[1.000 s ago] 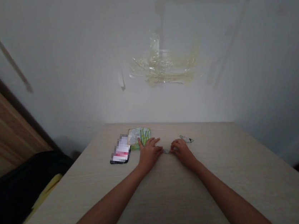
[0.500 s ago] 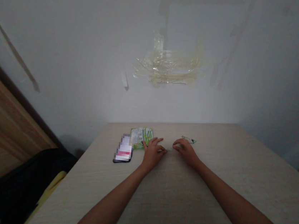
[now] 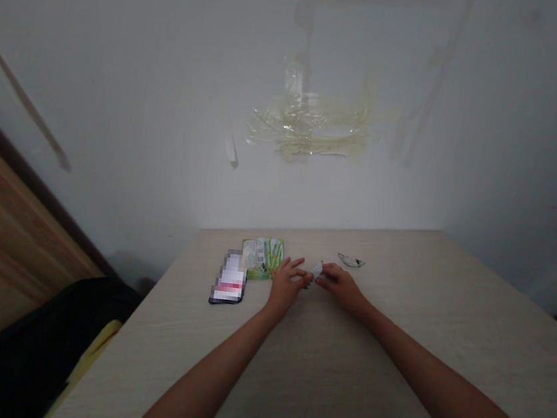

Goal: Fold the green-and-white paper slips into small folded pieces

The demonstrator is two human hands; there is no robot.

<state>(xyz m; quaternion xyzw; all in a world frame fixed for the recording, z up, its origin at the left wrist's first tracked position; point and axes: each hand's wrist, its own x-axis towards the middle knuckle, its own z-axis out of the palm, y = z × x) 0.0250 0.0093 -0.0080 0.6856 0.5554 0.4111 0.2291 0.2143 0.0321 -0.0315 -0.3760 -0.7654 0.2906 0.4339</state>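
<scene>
Between my hands is a small pale, pleated-looking piece [image 3: 317, 269], perhaps folded paper; its exact kind is too small to make out. The thumb and index finger of my left hand [image 3: 285, 287] pinch its left side, with the other fingers spread. On its right side, my right hand [image 3: 344, 288] has its fingertips closed on the edge. Beyond the right hand lies a flat, pointed white and green piece [image 3: 351, 261]. A green printed packet or booklet [image 3: 264, 256] lies just past my left hand.
A phone [image 3: 230, 281] with a blurred screen lies left of the packet on the pale wooden table [image 3: 392, 363]. Behind the table rises a wall with peeling clear tape [image 3: 318, 129]. Dark and yellow cloth [image 3: 84, 368] is beside the table's left edge, near a wooden panel.
My right hand has moved left and now grips the pale piece, which shows more plainly between both hands. My left hand stays nearly in place, still pinching.
</scene>
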